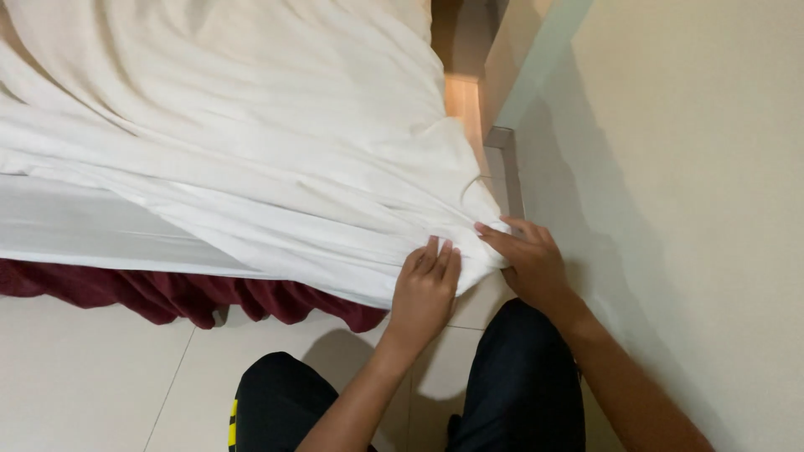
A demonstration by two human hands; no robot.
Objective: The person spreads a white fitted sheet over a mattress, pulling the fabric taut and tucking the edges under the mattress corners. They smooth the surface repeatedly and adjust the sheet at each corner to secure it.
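Note:
A white bed sheet (251,142) lies rumpled over a bed, draping past the mattress corner at the lower right. My left hand (425,289) presses flat on the sheet's hanging corner, fingers together and pointing up. My right hand (529,261) grips the same corner from the right, fingers pinching a fold of the cloth beside the wall. My forearms reach up from the bottom of the view above my dark trousers (519,385).
A dark red bed skirt (167,293) hangs under the mattress edge (75,226). A cream wall (695,184) stands close on the right, with a narrow gap and a grey skirting strip (507,163). Pale floor tiles (92,377) lie below.

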